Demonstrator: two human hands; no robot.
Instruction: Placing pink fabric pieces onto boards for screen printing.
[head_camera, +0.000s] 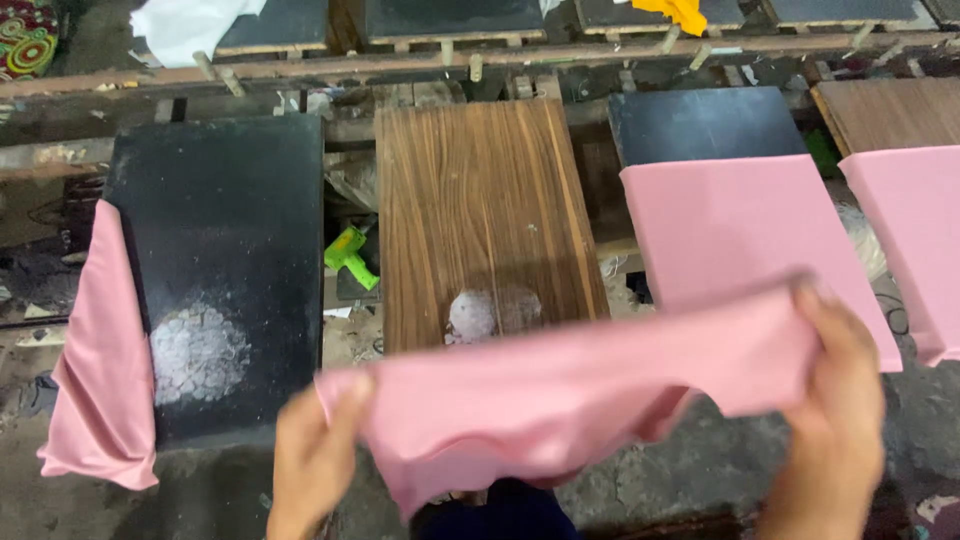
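Both my hands hold a pink garment stretched wide in front of me. My left hand grips its lower left edge and my right hand grips its upper right edge. The cloth hangs just in front of the near end of a brown wood-grain board, which has a whitish worn patch near that end. The garment hides the board's front edge.
A black board at the left has a pink cloth hanging off its side. Two boards at the right carry pink garments. A green tool lies between boards. A rail with more boards runs along the back.
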